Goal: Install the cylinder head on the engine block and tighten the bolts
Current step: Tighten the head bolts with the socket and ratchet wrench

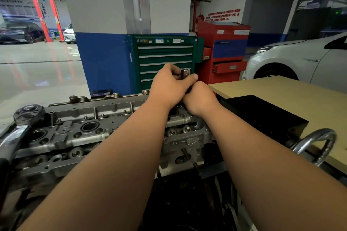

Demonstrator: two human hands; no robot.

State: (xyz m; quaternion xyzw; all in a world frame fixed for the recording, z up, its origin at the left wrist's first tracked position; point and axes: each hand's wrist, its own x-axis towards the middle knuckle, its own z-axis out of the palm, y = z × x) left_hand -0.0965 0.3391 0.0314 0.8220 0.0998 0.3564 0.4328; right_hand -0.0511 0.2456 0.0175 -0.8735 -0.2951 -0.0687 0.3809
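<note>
A grey cast-aluminium cylinder head, with round spark-plug wells and bolt holes along its top, lies across the near middle of the view on dark engine parts, its right end just beside the left edge of a tan wooden tabletop. Both bare forearms reach over that right end. The left hand is raised above the far right corner of the head, its thumb and curled fingers pinching a short chrome socket that stands upright. The right hand sits just below and touches the left, with its fingers curled inward; what they close on is hidden, so I cannot tell whether it holds anything. A large chrome ratchet wrench rests on the left end of the head, its round head uppermost. A flat black box lies at the tabletop's near left edge, and a chrome ring-shaped handle stands just in front of it. Beyond are a green drawer tool cabinet, a red tool cabinet and a white car.
</note>
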